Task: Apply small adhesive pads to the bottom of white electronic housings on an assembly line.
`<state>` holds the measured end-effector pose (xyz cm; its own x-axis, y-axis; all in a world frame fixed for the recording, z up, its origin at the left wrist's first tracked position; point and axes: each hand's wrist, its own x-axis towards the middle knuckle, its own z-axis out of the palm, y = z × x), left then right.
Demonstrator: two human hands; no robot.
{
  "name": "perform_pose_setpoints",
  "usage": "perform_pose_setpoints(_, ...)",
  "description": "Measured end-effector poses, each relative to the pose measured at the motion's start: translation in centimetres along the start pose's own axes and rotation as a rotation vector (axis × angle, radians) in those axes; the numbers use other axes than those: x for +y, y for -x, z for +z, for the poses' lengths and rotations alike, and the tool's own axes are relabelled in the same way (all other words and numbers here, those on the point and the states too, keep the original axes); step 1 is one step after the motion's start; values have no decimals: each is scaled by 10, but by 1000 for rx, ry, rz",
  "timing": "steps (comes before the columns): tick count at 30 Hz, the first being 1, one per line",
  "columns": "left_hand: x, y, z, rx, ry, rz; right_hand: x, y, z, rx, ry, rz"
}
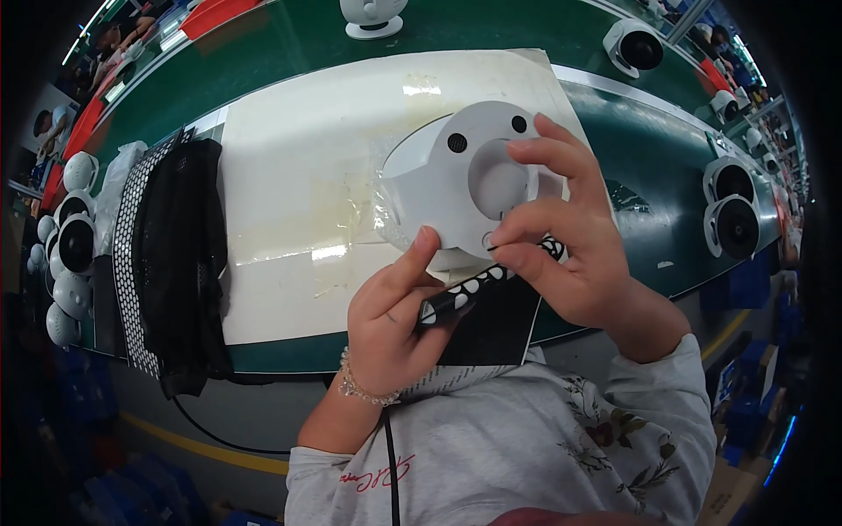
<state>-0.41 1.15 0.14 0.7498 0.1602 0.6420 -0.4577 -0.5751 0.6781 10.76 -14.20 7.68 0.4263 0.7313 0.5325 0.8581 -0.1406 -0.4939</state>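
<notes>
A white rounded plastic housing [425, 188] with a round recess and two dark mesh spots is tilted up in front of me over the white board. My left hand [392, 316] is closed at its lower edge, with the thumb pressed on its face. A black strip with white oval spots [465, 295] runs from my left fingers across to below my right hand. My right hand [570, 223] pinches thumb and forefinger together at the housing's lower rim, beside a small round spot. What is between these fingertips is too small to make out. My other right fingers curl over the recess.
The white board [281, 202] with clear tape patches lies on a green table [649, 202]. A black mesh bundle [180, 254] is at left. White round devices with black fronts [732, 223] stand at right, others [74, 245] at far left. A white device [373, 17] stands beyond the board.
</notes>
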Motion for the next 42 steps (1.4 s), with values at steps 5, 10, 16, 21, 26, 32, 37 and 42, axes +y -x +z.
perform_pose_setpoints(5,-2,-1,1,42,19,19,-1,1,3,-40,-60,64)
perform_pose_setpoints(10,3,-3,1,63,25,10,2,7,3,-2,61,-2)
perform_pose_setpoints(16,2,-4,1,62,18,9,2,5,8,38,-141,61)
perform_pose_setpoints(21,1,-5,1,67,11,34,-3,11,-2,-16,249,-90)
perform_pose_setpoints(26,1,-5,2,76,38,7,-19,23,-1,-54,783,-205)
perform_pose_setpoints(32,2,-5,3,60,31,39,-19,25,-2,-14,463,-61)
perform_pose_setpoints(37,-2,-1,2,22,-9,43,-14,22,3,-70,272,-66)
perform_pose_setpoints(42,1,-2,0,18,-22,34,0,23,-10,133,225,-35)
